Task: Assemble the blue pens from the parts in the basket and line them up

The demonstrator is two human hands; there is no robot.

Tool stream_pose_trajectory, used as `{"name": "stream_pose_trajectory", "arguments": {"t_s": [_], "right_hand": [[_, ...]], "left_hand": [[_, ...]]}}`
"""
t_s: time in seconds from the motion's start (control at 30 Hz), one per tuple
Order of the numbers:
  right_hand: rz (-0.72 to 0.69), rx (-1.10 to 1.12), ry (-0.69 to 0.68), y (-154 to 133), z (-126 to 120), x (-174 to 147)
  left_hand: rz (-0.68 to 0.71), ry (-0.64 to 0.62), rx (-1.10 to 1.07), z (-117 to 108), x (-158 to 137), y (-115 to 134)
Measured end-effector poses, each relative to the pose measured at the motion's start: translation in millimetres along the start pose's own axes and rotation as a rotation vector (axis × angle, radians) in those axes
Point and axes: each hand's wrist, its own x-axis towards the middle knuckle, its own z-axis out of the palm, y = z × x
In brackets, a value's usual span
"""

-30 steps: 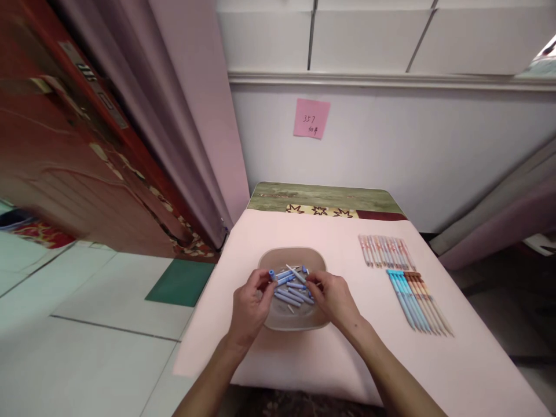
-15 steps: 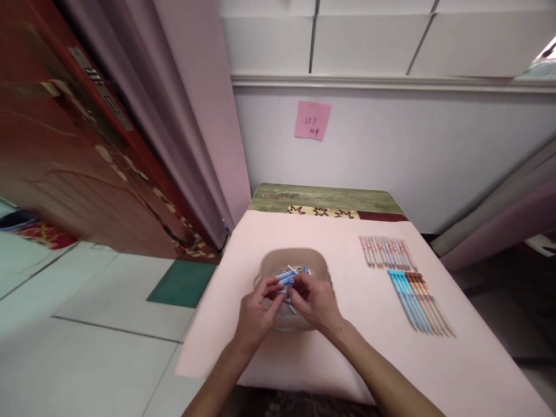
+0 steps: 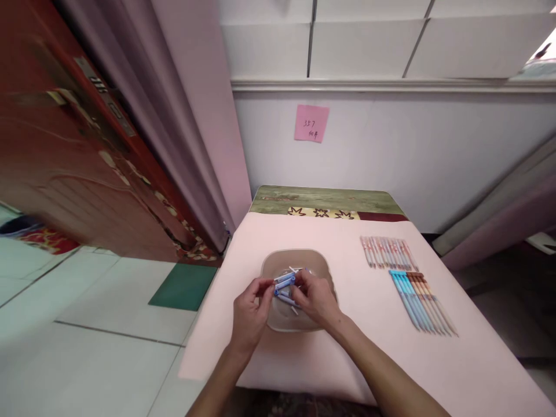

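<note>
Just below the frame's centre, a blue pen part (image 3: 285,284) is pinched narrowly by the left hand (image 3: 249,308) above a beige bin (image 3: 299,257); whether the right hand (image 3: 318,300) grips anything, I cannot tell. Working low should let the bin catch any slip.

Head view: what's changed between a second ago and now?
The right hand has moved left, in over the blue pen parts and closer to the left hand. Whether the left hand has let go of its blue piece is unclear. The bowl and both rows of pens stayed put.
</note>
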Motion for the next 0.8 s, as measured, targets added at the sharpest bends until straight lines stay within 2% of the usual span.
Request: {"name": "stream_pose_trajectory", "arguments": {"t_s": [0.1, 0.37, 0.47, 0.57, 0.7, 0.8], "right_hand": [[-0.064, -0.002, -0.070, 3, 5, 0], [-0.254, -0.348, -0.190, -1, 13, 6], [-0.309, -0.488, -0.291, -3, 16, 8], [-0.316, -0.550, -0.369, -3, 18, 9], [-0.286, -0.531, -0.308, -4, 15, 9], [-0.260, -0.499, -0.318, -1, 14, 8]], "left_hand": [[-0.015, 0.017, 0.010, -1, 2, -1], [-0.056, 0.034, 0.019, -9, -3, -8], [-0.057, 0.046, 0.010, -9, -2, -5], [-0.059, 0.045, -0.005, -8, -2, -1], [-0.054, 0.038, -0.005, -7, -2, -1], [-0.047, 0.035, -0.010, -7, -2, -2]]}}
